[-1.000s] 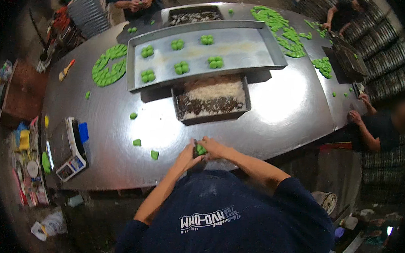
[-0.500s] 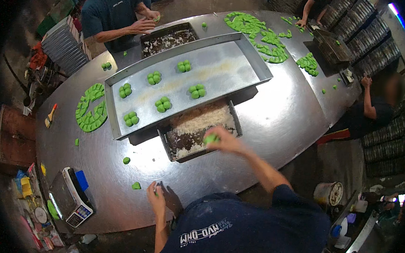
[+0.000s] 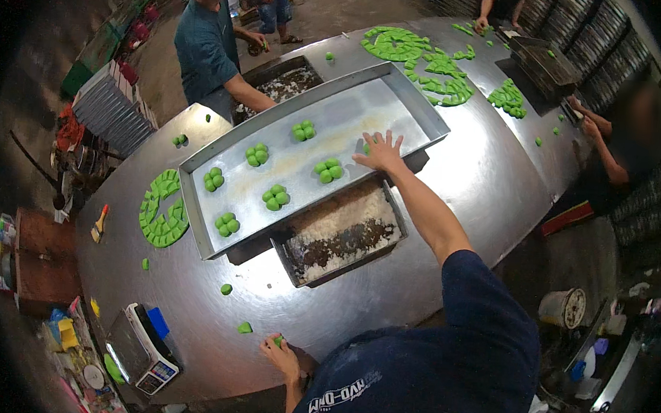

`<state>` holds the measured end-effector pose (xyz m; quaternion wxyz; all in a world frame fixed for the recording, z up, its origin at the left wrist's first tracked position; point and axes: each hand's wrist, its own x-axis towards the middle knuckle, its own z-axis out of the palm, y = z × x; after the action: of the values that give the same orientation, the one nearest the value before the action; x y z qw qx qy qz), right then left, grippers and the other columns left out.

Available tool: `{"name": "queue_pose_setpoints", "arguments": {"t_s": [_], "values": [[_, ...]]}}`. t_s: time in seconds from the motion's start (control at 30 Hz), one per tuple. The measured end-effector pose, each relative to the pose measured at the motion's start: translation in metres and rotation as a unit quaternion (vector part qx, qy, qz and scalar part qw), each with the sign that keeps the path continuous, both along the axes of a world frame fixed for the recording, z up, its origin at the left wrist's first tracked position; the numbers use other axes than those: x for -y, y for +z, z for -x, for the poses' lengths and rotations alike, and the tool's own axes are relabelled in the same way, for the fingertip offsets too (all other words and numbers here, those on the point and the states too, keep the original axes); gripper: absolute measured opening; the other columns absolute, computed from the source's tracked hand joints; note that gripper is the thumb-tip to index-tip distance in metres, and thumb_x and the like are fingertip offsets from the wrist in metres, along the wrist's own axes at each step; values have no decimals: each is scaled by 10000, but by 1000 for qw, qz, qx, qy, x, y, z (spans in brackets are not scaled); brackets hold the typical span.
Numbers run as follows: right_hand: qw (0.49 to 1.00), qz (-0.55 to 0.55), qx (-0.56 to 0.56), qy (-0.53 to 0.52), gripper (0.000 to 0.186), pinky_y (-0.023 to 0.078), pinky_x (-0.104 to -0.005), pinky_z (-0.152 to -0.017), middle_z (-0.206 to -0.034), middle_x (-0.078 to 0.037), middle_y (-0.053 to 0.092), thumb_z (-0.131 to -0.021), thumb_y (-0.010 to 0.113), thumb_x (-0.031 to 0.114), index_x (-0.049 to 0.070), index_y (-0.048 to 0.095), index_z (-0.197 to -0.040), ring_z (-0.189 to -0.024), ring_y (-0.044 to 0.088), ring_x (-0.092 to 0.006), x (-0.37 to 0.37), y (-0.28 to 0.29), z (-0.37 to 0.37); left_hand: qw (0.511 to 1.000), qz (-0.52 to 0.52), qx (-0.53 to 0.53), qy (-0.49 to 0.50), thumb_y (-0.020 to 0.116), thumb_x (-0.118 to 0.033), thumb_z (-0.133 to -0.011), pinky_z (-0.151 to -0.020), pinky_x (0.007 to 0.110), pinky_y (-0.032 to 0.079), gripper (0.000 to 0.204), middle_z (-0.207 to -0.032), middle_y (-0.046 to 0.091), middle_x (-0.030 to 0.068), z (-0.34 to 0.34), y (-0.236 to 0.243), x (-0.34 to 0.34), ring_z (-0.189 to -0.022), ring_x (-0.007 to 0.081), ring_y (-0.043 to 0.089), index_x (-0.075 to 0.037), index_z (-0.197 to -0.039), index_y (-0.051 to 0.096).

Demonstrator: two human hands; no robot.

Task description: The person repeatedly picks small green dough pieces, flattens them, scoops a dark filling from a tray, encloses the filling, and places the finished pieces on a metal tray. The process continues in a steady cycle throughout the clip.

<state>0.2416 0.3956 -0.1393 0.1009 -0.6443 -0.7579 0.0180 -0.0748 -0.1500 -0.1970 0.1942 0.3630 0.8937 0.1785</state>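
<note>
My right hand (image 3: 381, 153) is over the right half of the metal tray (image 3: 214, 256), fingers spread. A green dough piece (image 3: 366, 148) shows beside its thumb and fingers, partly hidden, resting on the tray or just under the hand. To the left stand several clusters of green dough balls (image 3: 328, 170) in the tray. Low at the table's near edge, my left hand (image 3: 282, 356) is closed around a small green dough piece (image 3: 278, 340). Two loose dough lumps, one a cut piece (image 3: 244, 328) and one rounder (image 3: 226, 289), lie just beyond it.
A dark pan of whitish crumbs (image 3: 342, 271) sits beneath the tray's near edge. A digital scale (image 3: 136, 350) and a brush (image 3: 99, 224) are at left, beside cut green dough pieces (image 3: 164, 230). Co-workers stand across the table (image 3: 211, 48) and at right (image 3: 603, 144).
My right hand has moved from above the crumb pan up over the tray, its fingers opening from the green dough. My left hand stays low by the near edge. The co-worker opposite reaches into a pan.
</note>
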Motion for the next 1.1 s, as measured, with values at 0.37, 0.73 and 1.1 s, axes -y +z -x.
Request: {"name": "queue_pose_setpoints", "arguments": {"t_s": [0.37,0.73,1.1], "values": [[795,248,-460,309,443,467,-399,-980,-1206,-184,584,-1005,611,308,33,570,-1350,-1154,567,-298,297,22,90,891,-224,395,19,561,-181,-1041,-938,357,529,454,-1377,480,180,-40,84,-79,-1137,255,589,5,-1434,429],[776,154,-508,340,336,480,-357,-846,-1023,-86,660,-945,674,176,108,676,-1274,-948,590,-226,348,76,85,806,-252,536,-20,492,-311,-1074,-728,317,598,368,-1267,584,100,-84,142,-115,-987,189,652,-23,-1297,552],[491,508,-702,89,335,483,-322,-930,-1123,-37,665,-941,690,147,40,627,-1252,-1083,606,-158,401,93,93,781,-498,97,-364,443,-393,-1063,-1064,467,419,437,-1035,731,132,-81,151,-114,-1019,348,669,-35,-1147,679]]}}
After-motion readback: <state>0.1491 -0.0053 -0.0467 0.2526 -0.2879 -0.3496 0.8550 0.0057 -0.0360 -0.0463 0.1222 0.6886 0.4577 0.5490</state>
